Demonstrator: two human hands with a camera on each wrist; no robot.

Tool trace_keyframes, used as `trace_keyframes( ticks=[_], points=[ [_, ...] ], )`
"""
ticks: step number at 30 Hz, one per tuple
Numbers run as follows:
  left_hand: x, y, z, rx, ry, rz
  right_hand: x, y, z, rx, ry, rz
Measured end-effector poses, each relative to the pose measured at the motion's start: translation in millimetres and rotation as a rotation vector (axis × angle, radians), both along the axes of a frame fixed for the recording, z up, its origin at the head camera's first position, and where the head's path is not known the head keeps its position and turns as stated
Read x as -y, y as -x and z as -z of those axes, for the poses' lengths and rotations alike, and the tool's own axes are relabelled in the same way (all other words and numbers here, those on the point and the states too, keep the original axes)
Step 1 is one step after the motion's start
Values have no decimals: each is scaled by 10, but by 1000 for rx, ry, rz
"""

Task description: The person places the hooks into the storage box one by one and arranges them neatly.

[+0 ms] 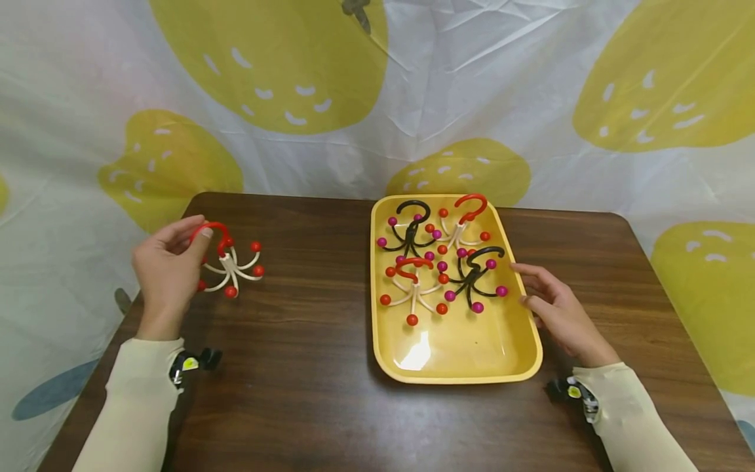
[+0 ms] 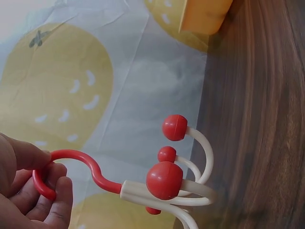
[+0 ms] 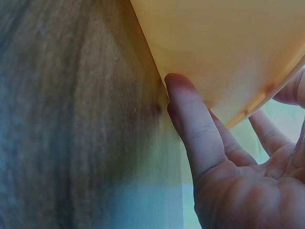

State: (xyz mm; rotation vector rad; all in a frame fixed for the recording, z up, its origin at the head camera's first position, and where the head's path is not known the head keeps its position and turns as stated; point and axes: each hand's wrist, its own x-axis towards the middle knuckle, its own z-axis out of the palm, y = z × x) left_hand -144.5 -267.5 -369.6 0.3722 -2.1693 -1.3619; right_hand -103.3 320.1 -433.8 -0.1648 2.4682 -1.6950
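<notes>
My left hand [image 1: 171, 265] pinches the red hook of a white multi-arm hanger [image 1: 229, 265] with red ball tips, over the left part of the table. In the left wrist view the thumb and curled fingers close round the hook's end, and the white arms [image 2: 200, 195] spread to the right. At the yellow tray [image 1: 460, 367], my right hand [image 1: 560, 311] touches the right side. The right wrist view has its fairly straight fingers [image 3: 198, 124] against the tray's outer wall, with the thumb near the rim.
Inside the tray lie two black hangers [image 1: 410, 233] with magenta balls and two white ones [image 1: 415, 292] with red balls and red hooks. The brown wooden table [image 1: 295, 367] backs onto a lemon-print cloth [image 1: 307, 157]. Small devices [image 1: 191, 364] are strapped to both wrists.
</notes>
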Motion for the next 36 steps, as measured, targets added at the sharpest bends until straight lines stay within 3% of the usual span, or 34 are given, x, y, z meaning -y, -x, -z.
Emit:
trace_keyframes(
  ticks=[14, 36],
  points=[
    [-133, -107, -102, -61, 1, 49, -15, -3, 12, 8, 4, 3],
    [-662, -379, -425, -169, 50, 280, -7, 0, 8, 4, 6, -1]
  ],
)
